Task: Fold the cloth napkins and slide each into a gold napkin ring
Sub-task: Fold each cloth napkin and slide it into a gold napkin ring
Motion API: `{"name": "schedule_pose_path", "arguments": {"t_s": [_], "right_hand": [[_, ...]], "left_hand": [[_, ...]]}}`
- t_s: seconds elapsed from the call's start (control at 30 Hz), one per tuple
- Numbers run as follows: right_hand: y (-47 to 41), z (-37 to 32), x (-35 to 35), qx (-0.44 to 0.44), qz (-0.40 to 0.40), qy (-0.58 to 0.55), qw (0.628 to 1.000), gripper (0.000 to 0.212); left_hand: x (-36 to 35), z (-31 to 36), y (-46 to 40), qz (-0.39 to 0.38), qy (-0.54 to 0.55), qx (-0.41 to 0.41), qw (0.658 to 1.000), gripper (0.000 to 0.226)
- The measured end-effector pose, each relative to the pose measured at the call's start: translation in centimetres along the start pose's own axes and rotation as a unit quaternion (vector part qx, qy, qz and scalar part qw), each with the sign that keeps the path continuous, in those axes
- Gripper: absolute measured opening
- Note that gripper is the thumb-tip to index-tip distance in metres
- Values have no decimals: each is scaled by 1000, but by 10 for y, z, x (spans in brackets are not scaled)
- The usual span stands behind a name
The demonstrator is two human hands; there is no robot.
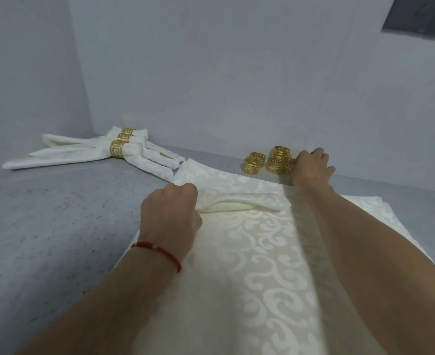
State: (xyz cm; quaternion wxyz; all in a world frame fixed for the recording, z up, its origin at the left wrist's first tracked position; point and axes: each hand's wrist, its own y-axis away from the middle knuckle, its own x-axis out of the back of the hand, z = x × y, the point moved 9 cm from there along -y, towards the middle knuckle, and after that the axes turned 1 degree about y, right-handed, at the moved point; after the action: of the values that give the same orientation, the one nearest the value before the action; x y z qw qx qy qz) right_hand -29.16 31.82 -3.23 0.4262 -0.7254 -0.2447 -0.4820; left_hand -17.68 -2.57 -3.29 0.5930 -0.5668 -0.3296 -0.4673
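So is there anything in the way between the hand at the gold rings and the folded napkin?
Nothing visible. The right hand touches the loose gold rings at the back of the counter. The left hand grips the folded napkin, which lies on the flat napkin stack. Only flat cloth lies between them.

The scene is lit softly and rather dimly, with a cool grey cast and no glare. Only faint shadows are thrown beneath the forearms. The right forearm point(365, 239) is smeared by motion blur, its edge rendered semi-transparent. Straight lines are bent toward the edges by wide-angle distortion, and fine detail is softened throughout.
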Motion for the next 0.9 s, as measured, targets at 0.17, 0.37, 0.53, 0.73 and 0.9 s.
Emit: {"name": "schedule_pose_path", "arguments": {"t_s": [0.17, 0.37, 0.53, 0.73, 0.9], "right_hand": [[23, 4, 22, 41, 37, -144, 988, 25], [97, 32, 50, -89, -27, -542, 835, 26], [156, 50, 45, -172, -89, -705, 682, 25], [173, 42, 40, -116, -122, -703, 691, 20], [178, 22, 43, -40, -180, -700, 690, 21]], "left_hand": [[5, -2, 4, -1, 25, -3, 1000, 11], [14, -2, 4, 19, 56, -5, 998, 5], [23, -2, 14, 46, 50, -16, 998, 7], [22, -6, 15, 65, 62, -32, 995, 2], [21, -6, 14, 80, 84, -53, 992, 4]]}}
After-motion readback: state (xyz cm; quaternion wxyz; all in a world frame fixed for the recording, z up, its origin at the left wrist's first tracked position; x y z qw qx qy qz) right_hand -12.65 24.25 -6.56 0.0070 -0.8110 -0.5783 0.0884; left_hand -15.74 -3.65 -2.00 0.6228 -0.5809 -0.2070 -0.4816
